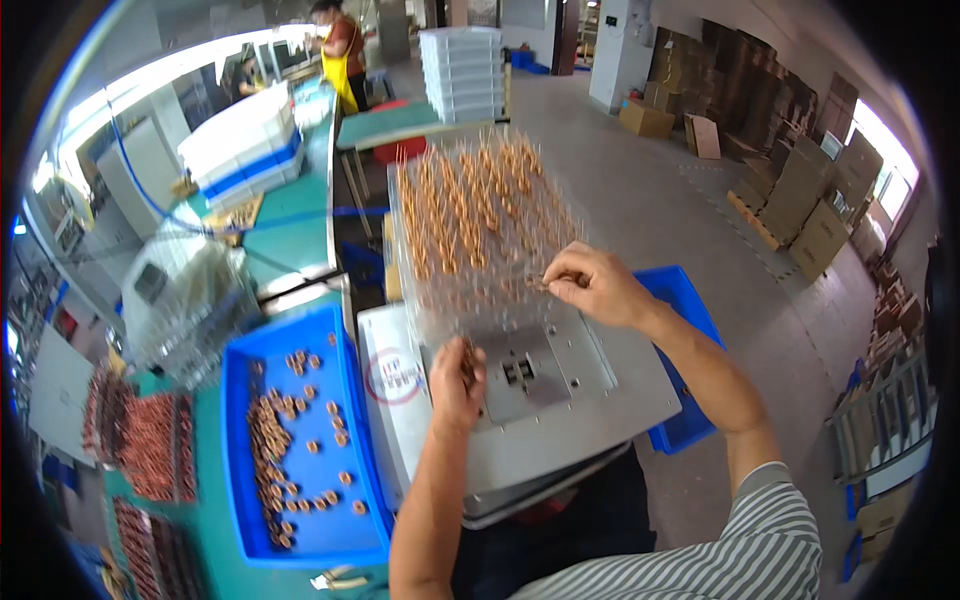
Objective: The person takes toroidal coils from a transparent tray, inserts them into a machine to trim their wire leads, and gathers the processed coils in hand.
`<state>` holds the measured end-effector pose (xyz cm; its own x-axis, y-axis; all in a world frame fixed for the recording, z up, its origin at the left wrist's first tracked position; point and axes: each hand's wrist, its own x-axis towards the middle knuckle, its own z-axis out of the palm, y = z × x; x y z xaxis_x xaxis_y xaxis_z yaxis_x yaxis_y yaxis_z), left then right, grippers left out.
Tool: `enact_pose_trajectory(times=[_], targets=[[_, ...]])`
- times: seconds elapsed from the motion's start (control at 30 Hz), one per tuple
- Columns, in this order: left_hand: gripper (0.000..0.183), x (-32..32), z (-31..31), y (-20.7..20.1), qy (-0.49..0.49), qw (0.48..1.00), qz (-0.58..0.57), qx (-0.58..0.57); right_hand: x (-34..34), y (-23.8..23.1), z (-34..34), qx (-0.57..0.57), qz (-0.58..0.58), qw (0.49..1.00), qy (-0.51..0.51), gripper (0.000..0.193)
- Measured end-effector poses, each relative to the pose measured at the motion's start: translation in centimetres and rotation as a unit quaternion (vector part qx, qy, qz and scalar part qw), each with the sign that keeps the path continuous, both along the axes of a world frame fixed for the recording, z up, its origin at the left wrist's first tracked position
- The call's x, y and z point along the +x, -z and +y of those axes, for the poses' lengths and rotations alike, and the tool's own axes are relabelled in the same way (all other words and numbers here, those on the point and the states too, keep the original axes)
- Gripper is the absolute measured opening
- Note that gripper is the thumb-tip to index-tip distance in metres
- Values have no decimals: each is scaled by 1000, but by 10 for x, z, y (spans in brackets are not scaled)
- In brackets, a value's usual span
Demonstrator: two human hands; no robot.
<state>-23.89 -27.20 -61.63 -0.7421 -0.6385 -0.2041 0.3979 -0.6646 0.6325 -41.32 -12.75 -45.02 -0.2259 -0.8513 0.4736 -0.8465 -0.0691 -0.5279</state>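
My left hand (457, 388) is closed around some small copper-coloured pieces, which are mostly hidden by the fingers, above the grey metal machine plate (625, 400). Thumb and fingers of my right hand (602, 286) pinch a small copper coil (537, 283) at the near right corner of a stack of clear plastic trays (430, 297). Rows of copper coils (470, 200) with thin upright wire leads stand in the top tray, filling mainly its left and middle. A small dark fixture (518, 372) sits in the plate, to the right of my left hand.
Left of the machine, a blue bin (236, 440) holds many loose copper rings (268, 430). Another blue bin (690, 435) is partly behind my right forearm. White crates (462, 75) stand beyond the trays. Far off, a person (343, 60) in a yellow apron stands by the green bench (290, 245).
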Motion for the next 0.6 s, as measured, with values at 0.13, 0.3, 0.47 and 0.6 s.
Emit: enact_pose_trajectory(times=[0.13,0.3,0.47,0.6], targets=[[19,-1,2,-4,18,999,24,-26,24,71,25,107,-67,992,17,16],[20,13,5,0,9,1000,6,-23,37,119,19,143,3,990,-2,17],[20,17,8,-3,6,1000,9,-27,38,123,9,109,52,992,-23,14],[20,17,7,-1,8,1000,2,-29,37,123,-1,113,79,990,-35,13]])
